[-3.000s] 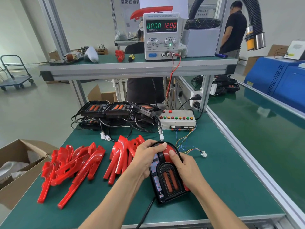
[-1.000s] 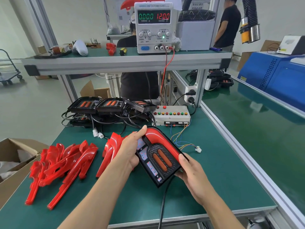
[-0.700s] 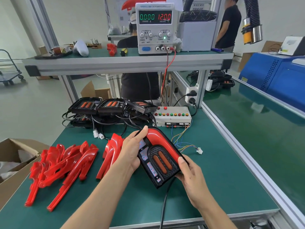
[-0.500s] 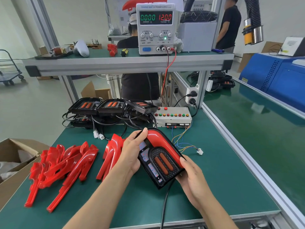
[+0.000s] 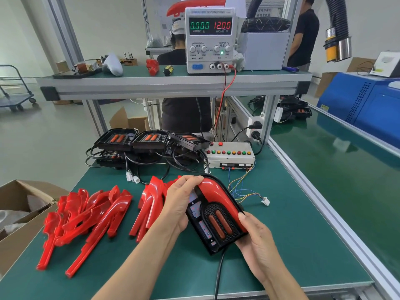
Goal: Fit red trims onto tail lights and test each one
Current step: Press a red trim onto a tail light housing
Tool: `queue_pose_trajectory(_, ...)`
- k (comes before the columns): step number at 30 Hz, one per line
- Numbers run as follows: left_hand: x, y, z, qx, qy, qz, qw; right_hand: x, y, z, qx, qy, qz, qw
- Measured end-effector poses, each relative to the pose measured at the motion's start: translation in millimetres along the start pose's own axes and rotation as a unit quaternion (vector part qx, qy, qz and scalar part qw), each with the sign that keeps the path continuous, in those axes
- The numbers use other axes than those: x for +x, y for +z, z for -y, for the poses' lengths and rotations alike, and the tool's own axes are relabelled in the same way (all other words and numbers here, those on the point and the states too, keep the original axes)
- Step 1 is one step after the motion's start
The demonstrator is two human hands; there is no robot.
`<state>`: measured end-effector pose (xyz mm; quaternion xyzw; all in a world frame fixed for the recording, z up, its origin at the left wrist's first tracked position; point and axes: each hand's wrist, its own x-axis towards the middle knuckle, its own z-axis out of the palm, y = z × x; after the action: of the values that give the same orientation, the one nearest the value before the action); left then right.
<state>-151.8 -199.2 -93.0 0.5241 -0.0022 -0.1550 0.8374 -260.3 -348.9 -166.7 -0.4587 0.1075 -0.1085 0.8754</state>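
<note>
Tail light [image 5: 216, 221] held above bench, gripped by left hand [image 5: 178, 204] and right hand [image 5: 256, 237]. Red trim [image 5: 218, 197] appears seated; test pending. Loose trims [image 5: 86, 217] left of left hand, untrimmed lights [image 5: 149, 138] beyond.

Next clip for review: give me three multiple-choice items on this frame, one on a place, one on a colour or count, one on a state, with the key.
1. Where is the power supply?
A. on the upper shelf
B. on the floor
C. in the cardboard box

2. What colour are the voltage digits?
A. blue
B. red
C. white

3. What is happening with the tail light with the red trim on it?
A. it lies untouched on the bench
B. it hangs from the shelf
C. both hands hold it

Key: 1 A, it stands on the upper shelf above the bench. 2 B, 12.00 glows red beside green current digits. 3 C, the left hand grips its upper left edge, the right hand its lower right.
</note>
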Motion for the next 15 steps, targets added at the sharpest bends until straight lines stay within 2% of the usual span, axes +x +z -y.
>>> queue_pose_trajectory(7, -4, 3, -10, 0.026, -0.071, 0.081, 0.994, -2, -6, -4, 0.067, -0.015, -0.007, 0.998)
queue_pose_trajectory(10, -4, 3, -12, 0.045, -0.074, 0.103, 0.991, -2, -6, -4, 0.065, -0.013, -0.007, 0.998)
queue_pose_trajectory(13, -5, 1, -10, 0.041, -0.05, 0.106, 0.992, -1, -7, -2, 0.003, -0.027, -0.021, 0.999)
queue_pose_trajectory(15, -6, -2, -9, 0.041, -0.038, 0.116, 0.992, -1, -11, 2, -0.103, -0.066, -0.033, 0.992)
